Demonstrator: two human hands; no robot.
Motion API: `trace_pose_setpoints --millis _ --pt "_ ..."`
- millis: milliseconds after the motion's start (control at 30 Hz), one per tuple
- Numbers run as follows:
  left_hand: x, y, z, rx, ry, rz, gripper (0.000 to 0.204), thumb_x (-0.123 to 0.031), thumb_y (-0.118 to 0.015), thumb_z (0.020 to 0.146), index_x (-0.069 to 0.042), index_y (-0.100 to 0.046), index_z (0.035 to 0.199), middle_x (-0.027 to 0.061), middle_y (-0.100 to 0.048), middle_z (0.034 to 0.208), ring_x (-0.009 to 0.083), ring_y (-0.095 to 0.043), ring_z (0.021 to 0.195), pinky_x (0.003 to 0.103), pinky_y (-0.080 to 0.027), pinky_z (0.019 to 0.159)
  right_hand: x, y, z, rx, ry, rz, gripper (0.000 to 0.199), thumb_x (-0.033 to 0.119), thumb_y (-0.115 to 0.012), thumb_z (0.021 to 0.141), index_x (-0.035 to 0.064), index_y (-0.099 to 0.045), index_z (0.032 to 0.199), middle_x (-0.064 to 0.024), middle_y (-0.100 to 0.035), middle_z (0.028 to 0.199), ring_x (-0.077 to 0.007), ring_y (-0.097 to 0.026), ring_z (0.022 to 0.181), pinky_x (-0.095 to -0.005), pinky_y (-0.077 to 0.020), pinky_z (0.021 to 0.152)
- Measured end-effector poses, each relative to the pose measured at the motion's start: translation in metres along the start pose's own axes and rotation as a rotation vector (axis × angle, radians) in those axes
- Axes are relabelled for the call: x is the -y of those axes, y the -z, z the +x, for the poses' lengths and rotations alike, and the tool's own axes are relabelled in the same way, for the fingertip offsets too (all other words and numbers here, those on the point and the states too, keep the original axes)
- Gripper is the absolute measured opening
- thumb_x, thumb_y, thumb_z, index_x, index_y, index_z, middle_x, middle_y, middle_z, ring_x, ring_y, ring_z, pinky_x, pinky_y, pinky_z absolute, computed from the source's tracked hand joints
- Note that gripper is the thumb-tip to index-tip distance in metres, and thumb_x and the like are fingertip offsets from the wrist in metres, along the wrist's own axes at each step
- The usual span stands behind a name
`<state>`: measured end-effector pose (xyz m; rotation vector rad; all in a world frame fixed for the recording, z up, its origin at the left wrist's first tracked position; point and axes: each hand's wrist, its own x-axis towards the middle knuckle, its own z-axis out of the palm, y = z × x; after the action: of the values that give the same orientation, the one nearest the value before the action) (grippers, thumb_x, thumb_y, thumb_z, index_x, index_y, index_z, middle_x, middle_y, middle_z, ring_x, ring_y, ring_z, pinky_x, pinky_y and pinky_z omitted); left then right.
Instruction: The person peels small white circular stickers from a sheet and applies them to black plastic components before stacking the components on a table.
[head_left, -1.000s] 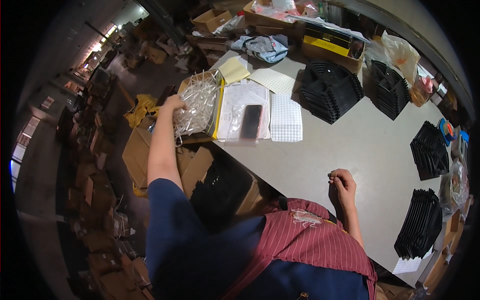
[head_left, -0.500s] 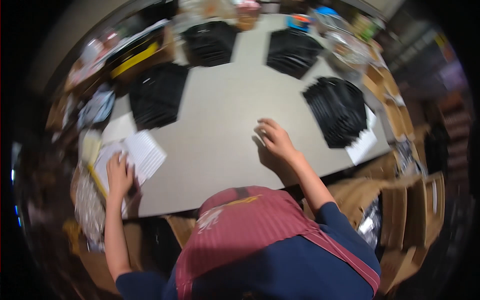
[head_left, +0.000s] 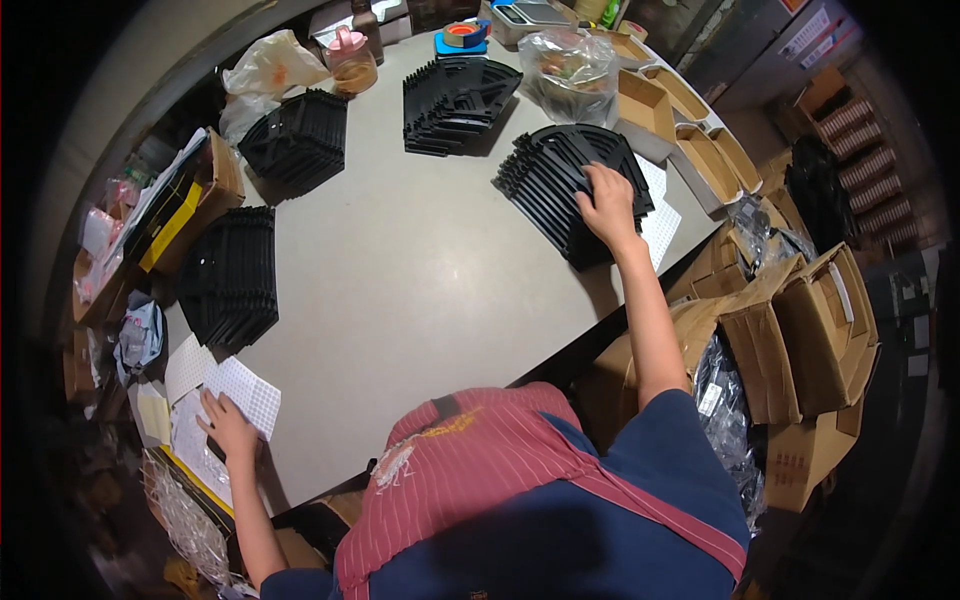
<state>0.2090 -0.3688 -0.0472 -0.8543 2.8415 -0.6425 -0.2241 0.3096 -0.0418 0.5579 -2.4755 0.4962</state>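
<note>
At the table's left corner my left hand (head_left: 229,428) rests with fingers apart on the white sheets (head_left: 245,393), which carry a fine grid of dots. My right hand (head_left: 609,208) lies over the right-hand stack of black fan-shaped plastic parts (head_left: 550,185), its fingers spread and slightly bent at the top pieces. Whether the fingertips press on the parts cannot be made out. More white dotted sheets (head_left: 660,225) stick out from behind that stack. Similar black stacks stand at the far middle (head_left: 455,105), the far left (head_left: 300,140) and the left (head_left: 230,280).
Small open cardboard trays (head_left: 645,110) line the right edge, beside a plastic-wrapped bowl (head_left: 570,75). A tape roll (head_left: 466,35), a pink-lidded jar (head_left: 350,65) and a plastic bag (head_left: 275,65) are at the back. Large cardboard boxes (head_left: 760,360) crowd the lower right, off the table.
My right hand has moved from above the bare tabletop to the right-hand black stack. The left hand stays by the sheets. The whole view has turned to the right.
</note>
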Motion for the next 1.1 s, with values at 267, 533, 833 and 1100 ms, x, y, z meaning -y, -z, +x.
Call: trace_pose_setpoints --millis 267,533,833,1100 --pt "-0.088 0.065 -0.032 -0.076 -0.163 -0.271 0.058 -0.015 -0.069 0.083 0.001 -0.053 0.136 0.0258 -0.04 0.154 0.0414 -0.026 0.151 0.061 -0.014 0.122 0.036 -0.051 0.01 0.164 0.092 -0.182 0.058 0.023 -0.073 0.073 0.0013 -0.055 0.124 -0.0184 -0.061 0.107 -0.038 -0.057 0.101 -0.0496 -0.044 0.09" --pt "-0.134 0.012 -0.067 -0.047 -0.07 -0.445 0.072 0.002 -0.056 0.081 0.012 -0.033 0.149 0.0321 -0.032 0.156 0.045 -0.026 0.149 0.056 -0.016 0.123 0.177 -0.045 -0.009 0.295 0.169 -0.051 0.061 0.03 -0.079 0.072 -0.0018 -0.057 0.119 -0.0192 -0.06 0.104 -0.0358 -0.057 0.1 -0.0486 -0.043 0.086" --pt "-0.157 0.031 -0.059 0.012 -0.014 -0.487 0.077 0.003 -0.059 0.078 0.015 -0.03 0.149 0.0372 -0.027 0.157 0.0492 -0.024 0.149 0.055 -0.015 0.124 0.282 -0.044 0.002 0.569 0.252 0.113 0.066 0.03 -0.072 0.083 -0.0099 -0.053 0.132 -0.0332 -0.06 0.122 -0.0434 -0.061 0.109 -0.048 -0.0473 0.095" --pt "-0.202 0.081 -0.073 -0.064 -0.203 -0.776 0.089 -0.009 -0.07 0.08 0.005 -0.026 0.155 0.0314 -0.021 0.162 0.0477 -0.019 0.151 0.062 -0.012 0.122 0.158 -0.005 -0.027 -0.026 -0.106 0.526 0.045 0.0 -0.064 0.078 -0.002 -0.061 0.124 -0.0215 -0.065 0.123 -0.0397 -0.058 0.119 -0.0476 -0.0415 0.106"
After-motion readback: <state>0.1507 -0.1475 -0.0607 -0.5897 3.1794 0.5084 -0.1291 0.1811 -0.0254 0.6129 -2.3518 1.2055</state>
